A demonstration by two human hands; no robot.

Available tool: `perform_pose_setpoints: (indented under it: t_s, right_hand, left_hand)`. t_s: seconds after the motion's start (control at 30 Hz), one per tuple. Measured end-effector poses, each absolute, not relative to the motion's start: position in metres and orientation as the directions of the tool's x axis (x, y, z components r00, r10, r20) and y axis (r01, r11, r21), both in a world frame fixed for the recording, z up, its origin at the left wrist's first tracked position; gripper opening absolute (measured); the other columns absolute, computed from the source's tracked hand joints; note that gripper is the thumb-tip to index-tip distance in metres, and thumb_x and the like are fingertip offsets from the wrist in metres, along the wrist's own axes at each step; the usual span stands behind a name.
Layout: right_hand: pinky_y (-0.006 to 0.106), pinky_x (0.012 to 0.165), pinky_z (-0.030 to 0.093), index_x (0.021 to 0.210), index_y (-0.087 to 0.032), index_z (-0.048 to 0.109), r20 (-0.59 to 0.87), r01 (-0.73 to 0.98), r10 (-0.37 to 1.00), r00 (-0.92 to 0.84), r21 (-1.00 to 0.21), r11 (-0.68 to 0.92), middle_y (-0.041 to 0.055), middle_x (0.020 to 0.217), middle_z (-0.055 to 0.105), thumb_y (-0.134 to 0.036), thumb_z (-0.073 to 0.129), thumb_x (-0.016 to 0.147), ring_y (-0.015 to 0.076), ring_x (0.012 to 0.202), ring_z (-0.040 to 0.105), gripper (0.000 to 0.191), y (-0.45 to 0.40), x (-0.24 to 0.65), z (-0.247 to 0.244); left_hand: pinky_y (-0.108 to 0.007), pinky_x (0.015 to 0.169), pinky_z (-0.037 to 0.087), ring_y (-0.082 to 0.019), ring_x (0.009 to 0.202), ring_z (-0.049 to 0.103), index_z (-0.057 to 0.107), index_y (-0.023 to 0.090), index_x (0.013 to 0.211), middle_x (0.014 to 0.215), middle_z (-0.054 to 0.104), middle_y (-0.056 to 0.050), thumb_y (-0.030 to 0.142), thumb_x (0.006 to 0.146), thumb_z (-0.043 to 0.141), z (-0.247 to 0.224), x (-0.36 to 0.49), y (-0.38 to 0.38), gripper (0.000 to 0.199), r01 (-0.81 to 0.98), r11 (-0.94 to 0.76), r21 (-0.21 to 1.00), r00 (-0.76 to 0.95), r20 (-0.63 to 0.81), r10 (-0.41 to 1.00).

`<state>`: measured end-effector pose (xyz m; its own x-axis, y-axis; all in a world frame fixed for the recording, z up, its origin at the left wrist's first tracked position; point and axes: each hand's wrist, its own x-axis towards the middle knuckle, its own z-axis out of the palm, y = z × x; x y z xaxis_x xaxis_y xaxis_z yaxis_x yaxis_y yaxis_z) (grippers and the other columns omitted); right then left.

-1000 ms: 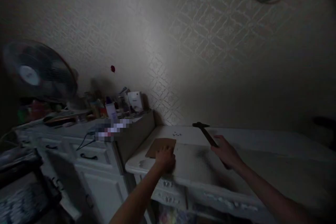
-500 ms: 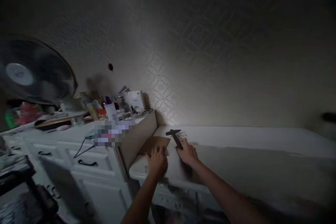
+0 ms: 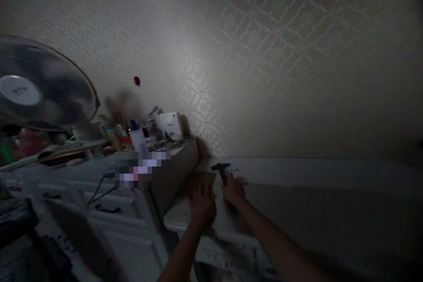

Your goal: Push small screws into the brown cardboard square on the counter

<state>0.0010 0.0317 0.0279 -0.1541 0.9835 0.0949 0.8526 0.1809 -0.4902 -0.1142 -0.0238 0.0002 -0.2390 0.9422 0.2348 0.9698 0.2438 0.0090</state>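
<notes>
My right hand point(image 3: 234, 190) is closed around the handle of a small hammer point(image 3: 220, 168), whose dark head points up and away from me over the white ledge. To its left, my left hand point(image 3: 202, 202) lies with fingers spread on a flat brown board point(image 3: 194, 182), which looks like cardboard or thin wood. The board rests on the white surface beside the cabinet's side. Just right of the hammer head are several tiny dark bits point(image 3: 233, 170), too small to name.
On the left, a white cabinet point(image 3: 119, 224) rises above the ledge point(image 3: 284, 172). Its top carries an electric fan point(image 3: 49, 83), a purple-capped bottle point(image 3: 138, 137), a white box point(image 3: 171, 124) and other small items. A cable point(image 3: 99, 194) hangs over its front. Patterned wallpaper point(image 3: 264, 53) covers the wall behind.
The view has shifted slightly and the lower part looks darker. My right hand and the hammer keep nearly the same place; my left hand still lies on the board, slightly further right in view.
</notes>
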Motion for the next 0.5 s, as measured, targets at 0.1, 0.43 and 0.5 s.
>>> perform_pose_setpoints:
  t_s: [0.1,0.43,0.5]
  right_hand:
    - [0.034,0.079,0.046,0.127,-0.008,0.045,0.084,0.866,0.986,-0.142,-0.473,0.165,0.0209,0.113,0.063,-0.021,0.040,0.085,0.0262,0.102,0.062,0.043,0.032,0.000,0.032]
    - [0.033,0.079,0.046,0.112,-0.015,0.058,0.121,0.890,0.970,-0.211,-0.387,0.242,0.0144,0.109,0.066,-0.039,0.044,0.088,0.0255,0.102,0.062,0.037,0.028,0.038,0.034]
    - [0.033,0.082,0.045,0.116,-0.016,0.056,0.147,0.901,0.969,-0.199,-0.362,0.239,0.0136,0.110,0.066,-0.040,0.041,0.090,0.0245,0.104,0.061,0.038,0.028,0.064,0.033]
  left_hand:
    - [-0.066,0.106,0.018,-0.034,0.138,0.024,0.036,0.020,0.143,0.150,0.030,-0.015,0.031,0.094,0.028,-0.001,-0.115,-0.023,0.051,0.969,0.246,0.009,-0.241,0.237,0.941]
    - [-0.065,0.105,0.020,-0.034,0.139,0.024,0.036,0.020,0.143,0.151,0.028,-0.015,0.041,0.096,0.023,0.005,-0.115,-0.024,0.053,0.972,0.236,0.009,-0.233,0.210,0.950]
    - [-0.064,0.105,0.020,-0.034,0.139,0.022,0.034,0.021,0.144,0.151,0.028,-0.014,0.043,0.096,0.022,0.005,-0.117,-0.023,0.054,0.973,0.231,0.013,-0.228,0.215,0.950]
